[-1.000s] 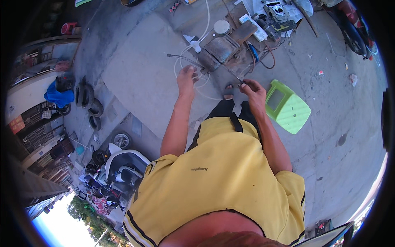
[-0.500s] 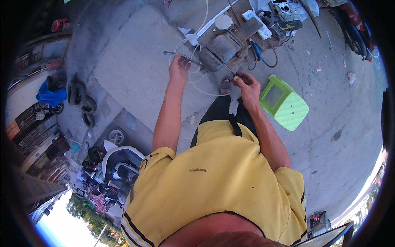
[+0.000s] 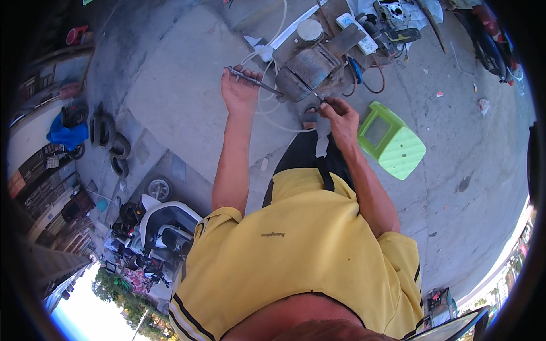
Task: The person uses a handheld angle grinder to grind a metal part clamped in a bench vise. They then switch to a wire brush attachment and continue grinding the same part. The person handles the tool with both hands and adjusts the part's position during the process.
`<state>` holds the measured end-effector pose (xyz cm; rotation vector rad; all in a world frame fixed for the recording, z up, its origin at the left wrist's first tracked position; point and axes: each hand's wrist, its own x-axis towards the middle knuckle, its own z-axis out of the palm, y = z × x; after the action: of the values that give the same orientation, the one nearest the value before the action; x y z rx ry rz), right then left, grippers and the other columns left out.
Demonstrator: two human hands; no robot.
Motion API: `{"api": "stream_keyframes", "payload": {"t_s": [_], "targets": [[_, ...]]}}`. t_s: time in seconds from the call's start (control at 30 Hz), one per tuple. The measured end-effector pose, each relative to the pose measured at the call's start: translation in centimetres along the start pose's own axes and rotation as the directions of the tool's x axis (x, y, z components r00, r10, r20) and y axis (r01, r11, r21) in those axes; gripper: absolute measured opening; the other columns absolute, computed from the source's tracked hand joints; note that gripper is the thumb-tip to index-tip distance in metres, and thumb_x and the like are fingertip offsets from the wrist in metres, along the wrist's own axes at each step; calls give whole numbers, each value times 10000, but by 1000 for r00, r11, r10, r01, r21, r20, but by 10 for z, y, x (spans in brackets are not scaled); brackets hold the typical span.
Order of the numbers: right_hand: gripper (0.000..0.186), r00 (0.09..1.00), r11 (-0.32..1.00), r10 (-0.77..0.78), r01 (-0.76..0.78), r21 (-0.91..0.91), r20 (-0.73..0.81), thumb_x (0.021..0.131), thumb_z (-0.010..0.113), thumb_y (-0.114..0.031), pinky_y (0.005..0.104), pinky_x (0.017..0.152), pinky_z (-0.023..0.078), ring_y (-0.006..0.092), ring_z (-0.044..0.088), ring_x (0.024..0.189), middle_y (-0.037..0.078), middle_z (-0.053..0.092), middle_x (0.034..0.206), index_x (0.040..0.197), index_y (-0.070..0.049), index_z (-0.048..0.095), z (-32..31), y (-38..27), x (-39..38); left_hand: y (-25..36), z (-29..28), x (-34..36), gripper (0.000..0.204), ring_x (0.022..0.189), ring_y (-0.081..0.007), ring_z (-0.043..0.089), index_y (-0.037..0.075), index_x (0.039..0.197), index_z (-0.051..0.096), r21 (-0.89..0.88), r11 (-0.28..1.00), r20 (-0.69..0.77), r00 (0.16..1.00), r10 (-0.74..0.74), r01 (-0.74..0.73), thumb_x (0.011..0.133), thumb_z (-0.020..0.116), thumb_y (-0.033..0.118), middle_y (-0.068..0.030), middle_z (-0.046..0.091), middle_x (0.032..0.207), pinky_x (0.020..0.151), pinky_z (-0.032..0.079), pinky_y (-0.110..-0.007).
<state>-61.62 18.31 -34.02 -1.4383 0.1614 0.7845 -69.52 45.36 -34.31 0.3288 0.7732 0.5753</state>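
Note:
A rusty bench vise [image 3: 310, 65] stands in front of me, its jaws pointing toward my right hand. My left hand [image 3: 239, 94] is on the vise handle [image 3: 259, 83], a long metal bar, with the fingers curled about its outer end. Between finger and thumb, my right hand [image 3: 342, 119] pinches a thin dark rod [image 3: 318, 96] whose far end reaches into the gap between the jaws. How deep the rod sits in the gap is hidden.
A round white-lidded can [image 3: 309, 30], a white power strip [image 3: 357, 34] and metal engine parts [image 3: 393, 11] lie beyond the vise. A green plastic stool [image 3: 392, 141] is at my right. Pale hose [image 3: 284, 126] loops beneath the handle. Tires [image 3: 105, 129] and a scooter [image 3: 165, 221] stand left.
My left hand has slid outward along the handle to its far end, and the handle's outer tip sits slightly lower. My right hand has stayed nearly still at the rod.

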Motion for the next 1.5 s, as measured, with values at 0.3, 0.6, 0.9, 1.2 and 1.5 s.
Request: {"api": "stream_keyframes", "payload": {"t_s": [0.3,0.6,0.9,1.2,1.5], "targets": [[286,1000,1000,-6,6,25,9,934,722,-109,320,631,628,165,709,904,95,731,1018,1171,46,677,0,-1,1,-46,-12,-96,286,970,-282,583,64,857,562,352,880,430,890,151,-319,992,575,317,-96,573,847,1110,382,-512],[269,1000,1000,-18,18,14,7,927,728,-106,311,630,620,157,706,869,85,733,962,1145,46,683,-1,-1,2,-80,-24,-133,258,964,-296,588,1,718,607,720,268,693,680,-238,-640,882,660,194,-89,586,805,1098,375,-456],[257,1000,997,4,-3,80,-13,922,742,-92,282,718,586,146,706,882,81,733,985,1128,53,691,2,-4,1,-104,-26,-123,170,894,-313,552,10,717,652,519,-68,800,512,-313,-852,828,703,127,-103,583,802,903,443,-448],[247,1000,998,-14,15,68,-8,920,741,-85,278,725,585,137,696,863,73,728,965,1120,51,693,0,1,2,-121,-31,-122,162,919,-316,585,22,669,642,465,-142,818,486,-307,-874,793,715,98,-102,604,787,918,461,-461],[238,998,998,-55,56,36,-25,916,736,-73,268,787,557,134,700,858,70,734,955,1115,53,700,-1,9,5,-150,-58,-111,192,1093,-286,633,39,611,605,406,-209,842,453,-294,-890,749,735,73,-102,610,722,960,471,-480]]}}
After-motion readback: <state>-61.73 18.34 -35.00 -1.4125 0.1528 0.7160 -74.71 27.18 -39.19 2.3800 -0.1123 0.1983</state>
